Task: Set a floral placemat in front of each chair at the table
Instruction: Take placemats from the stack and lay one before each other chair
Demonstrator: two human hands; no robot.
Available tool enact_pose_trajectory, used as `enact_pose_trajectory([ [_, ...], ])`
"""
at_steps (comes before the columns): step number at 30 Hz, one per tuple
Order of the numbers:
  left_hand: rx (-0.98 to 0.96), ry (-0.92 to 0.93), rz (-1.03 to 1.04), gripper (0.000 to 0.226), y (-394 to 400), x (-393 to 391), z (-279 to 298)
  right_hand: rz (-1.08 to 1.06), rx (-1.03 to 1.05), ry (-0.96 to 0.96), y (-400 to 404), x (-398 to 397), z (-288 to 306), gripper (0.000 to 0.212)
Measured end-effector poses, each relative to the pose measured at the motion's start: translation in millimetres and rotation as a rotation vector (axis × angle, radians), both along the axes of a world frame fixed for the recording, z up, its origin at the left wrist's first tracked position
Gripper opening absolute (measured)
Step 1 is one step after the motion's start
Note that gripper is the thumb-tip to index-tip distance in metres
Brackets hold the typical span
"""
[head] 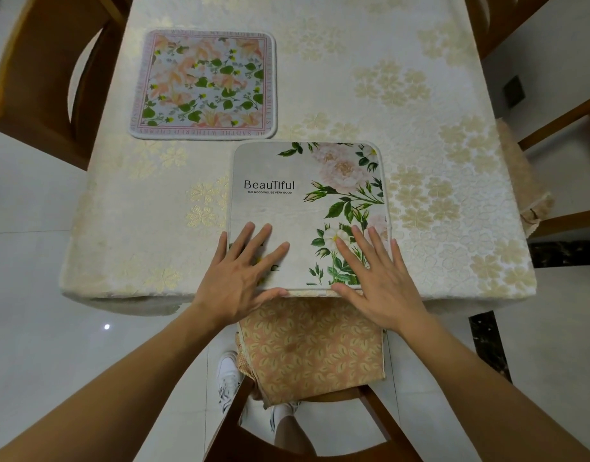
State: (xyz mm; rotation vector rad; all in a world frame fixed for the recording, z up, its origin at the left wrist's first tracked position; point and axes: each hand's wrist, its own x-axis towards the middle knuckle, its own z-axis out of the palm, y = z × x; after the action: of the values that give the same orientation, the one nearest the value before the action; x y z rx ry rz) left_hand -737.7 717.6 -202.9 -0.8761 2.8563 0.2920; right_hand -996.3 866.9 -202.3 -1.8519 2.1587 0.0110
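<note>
A wooden chair [37, 78] stands at the table's [437, 161] left side with a pink-bordered floral placemat [205, 83] lying before it, bare cloth beyond to the right. At the near edge, above the cushioned chair [313, 348], lies the "Beautiful" placemat [307, 208], its front rim flush with the table edge. The left hand [240, 281] and right hand [380, 281] press flat on it, fingers spread, thumbs at the rim, gripping nothing.

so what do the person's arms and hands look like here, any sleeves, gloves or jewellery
Both forearms are bare as far as the frame shows, with no sleeves in view. The left hand and right hand wear no gloves, and no rings, watch or bracelets are visible. The nails look short and unpainted. Lower down, white sneakers show on the feet.
</note>
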Motion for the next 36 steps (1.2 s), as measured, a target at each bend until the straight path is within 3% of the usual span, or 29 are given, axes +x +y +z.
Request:
enact_pose_trajectory([
  [36,-0.003,-0.010,0.001,0.081,-1.4,-1.2,-4.5,-0.018,0.007,0.004,3.7,-1.3,-4.0,0.076],
])
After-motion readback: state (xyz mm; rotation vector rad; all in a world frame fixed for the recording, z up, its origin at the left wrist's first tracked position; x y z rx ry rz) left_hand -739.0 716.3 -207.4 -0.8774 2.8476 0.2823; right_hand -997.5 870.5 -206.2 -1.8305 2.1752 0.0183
